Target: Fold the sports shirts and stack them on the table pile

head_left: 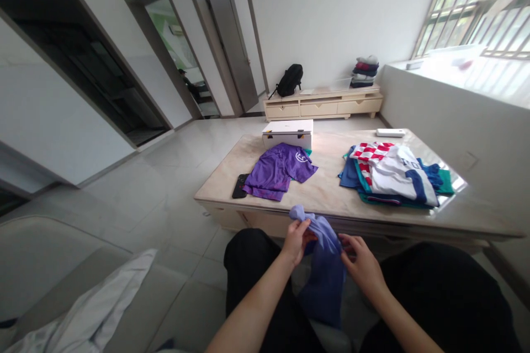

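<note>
A lavender-blue garment point(325, 265) hangs down between my knees. My left hand point(296, 240) grips its bunched top edge, and my right hand point(362, 262) holds its right side. Both hands are just in front of the near edge of a low marble table point(327, 193). On the table lie a purple shirt point(279, 171) to the left and a pile of shirts point(391, 174) to the right, topped by a white and blue one and a red-and-white checked one.
A black phone point(239, 186) lies beside the purple shirt, a white box point(287, 132) behind it, a white remote point(390, 133) at the far edge. A low cabinet point(323, 103) holds a black backpack point(290, 80) and folded clothes point(365, 71). White cloth point(95, 314) lies on the sofa at left.
</note>
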A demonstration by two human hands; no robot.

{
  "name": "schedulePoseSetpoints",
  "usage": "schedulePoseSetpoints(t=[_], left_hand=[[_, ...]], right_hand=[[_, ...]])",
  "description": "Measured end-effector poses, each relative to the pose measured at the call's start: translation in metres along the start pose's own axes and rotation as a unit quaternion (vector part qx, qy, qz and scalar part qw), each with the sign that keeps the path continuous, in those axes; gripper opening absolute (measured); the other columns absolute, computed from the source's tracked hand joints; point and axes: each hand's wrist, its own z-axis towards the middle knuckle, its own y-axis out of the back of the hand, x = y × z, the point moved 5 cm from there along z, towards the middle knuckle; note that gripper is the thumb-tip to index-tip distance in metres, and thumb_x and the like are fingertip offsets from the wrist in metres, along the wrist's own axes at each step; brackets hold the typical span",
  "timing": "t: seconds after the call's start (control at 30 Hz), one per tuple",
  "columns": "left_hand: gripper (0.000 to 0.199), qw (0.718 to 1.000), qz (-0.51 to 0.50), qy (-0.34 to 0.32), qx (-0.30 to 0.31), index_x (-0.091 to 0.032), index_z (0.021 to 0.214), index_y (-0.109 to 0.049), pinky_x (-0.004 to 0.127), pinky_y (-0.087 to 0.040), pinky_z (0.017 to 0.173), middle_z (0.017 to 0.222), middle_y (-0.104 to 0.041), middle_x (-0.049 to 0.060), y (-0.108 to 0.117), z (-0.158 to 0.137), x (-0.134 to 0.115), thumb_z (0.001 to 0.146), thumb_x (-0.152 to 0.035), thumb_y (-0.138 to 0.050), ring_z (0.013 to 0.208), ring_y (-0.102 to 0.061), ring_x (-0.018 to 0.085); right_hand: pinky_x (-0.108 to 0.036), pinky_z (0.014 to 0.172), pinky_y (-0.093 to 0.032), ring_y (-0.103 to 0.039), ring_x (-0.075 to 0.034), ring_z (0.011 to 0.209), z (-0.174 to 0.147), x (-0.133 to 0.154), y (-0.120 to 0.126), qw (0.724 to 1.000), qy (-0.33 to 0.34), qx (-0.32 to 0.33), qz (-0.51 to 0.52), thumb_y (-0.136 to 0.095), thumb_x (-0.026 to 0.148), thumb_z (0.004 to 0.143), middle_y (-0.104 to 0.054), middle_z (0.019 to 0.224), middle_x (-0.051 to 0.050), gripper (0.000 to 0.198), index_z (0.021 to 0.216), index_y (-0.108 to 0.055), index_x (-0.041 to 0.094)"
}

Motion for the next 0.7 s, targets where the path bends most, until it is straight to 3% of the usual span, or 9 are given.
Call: schedulePoseSetpoints(t=[0.13, 0.27, 0.43, 0.5, 0.6, 0.7], left_hand=[[0.046, 0.992, 0.032, 0.061, 0.106, -0.008, 0.093, -0.073, 0.029, -0.053, 0.063, 0.081, -0.072, 0.009, -0.016, -0.014, 0.008, 0.066, -0.042, -0.09, 0.066, -0.067, 0.017], [0.043, 0.958, 0.097, 0.113, 0.246, -0.01, 0.1, -0.075, 0.028, -0.052, 0.064, 0.084, -0.073, 0.009, -0.028, -0.03, 0.012, 0.073, -0.042, -0.086, 0.067, -0.068, 0.018], [0.052, 0.937, 0.109, 0.126, 0.307, -0.016, 0.121, -0.07, 0.038, -0.056, 0.081, 0.115, -0.075, 0.016, -0.035, -0.041, 0.005, 0.08, -0.046, -0.08, 0.102, -0.073, 0.032], [0.053, 0.948, 0.136, 0.092, 0.271, -0.014, 0.118, -0.07, 0.038, -0.057, 0.078, 0.111, -0.076, 0.018, -0.033, -0.033, 0.003, 0.08, -0.05, -0.078, 0.099, -0.074, 0.033], [0.049, 0.968, 0.211, 0.001, 0.134, -0.012, 0.105, -0.072, 0.038, -0.058, 0.073, 0.096, -0.078, 0.016, -0.016, -0.012, -0.001, 0.082, -0.055, -0.073, 0.083, -0.075, 0.027], [0.044, 0.966, 0.25, -0.045, 0.041, -0.015, 0.101, -0.072, 0.042, -0.054, 0.093, 0.11, -0.075, 0.016, 0.004, 0.005, 0.002, 0.074, -0.048, -0.082, 0.103, -0.07, 0.028]], right_hand=[[-0.039, 0.091, -0.058, -0.068, -0.026, 0.11, -0.008, 0.015, -0.013, 0.987, 0.024, 0.084, 0.138, -0.069, 0.035, 0.078, -0.066, 0.123, -0.009, 0.055, 0.132, -0.066, 0.025], [-0.048, 0.099, -0.055, -0.07, -0.033, 0.11, -0.02, 0.017, -0.028, 0.952, -0.023, 0.175, 0.249, -0.081, 0.034, 0.07, -0.073, 0.121, -0.012, 0.061, 0.128, -0.068, 0.021], [-0.049, 0.1, -0.054, -0.07, -0.036, 0.114, -0.016, 0.013, -0.03, 0.922, -0.088, 0.181, 0.331, -0.084, 0.032, 0.066, -0.076, 0.12, -0.012, 0.053, 0.117, -0.074, 0.018], [-0.048, 0.092, -0.058, -0.073, -0.036, 0.103, -0.009, 0.007, -0.025, 0.92, -0.132, 0.136, 0.343, -0.08, 0.029, 0.067, -0.079, 0.107, -0.01, 0.041, 0.105, -0.077, 0.016], [-0.042, 0.073, -0.06, -0.075, -0.032, 0.076, -0.001, -0.01, -0.011, 0.912, -0.206, 0.023, 0.354, -0.074, 0.026, 0.064, -0.08, 0.079, -0.007, 0.022, 0.083, -0.077, 0.016], [-0.038, 0.067, -0.06, -0.072, -0.027, 0.065, 0.004, -0.019, 0.001, 0.895, -0.228, -0.035, 0.381, -0.07, 0.03, 0.065, -0.076, 0.07, -0.003, 0.015, 0.076, -0.072, 0.02]])
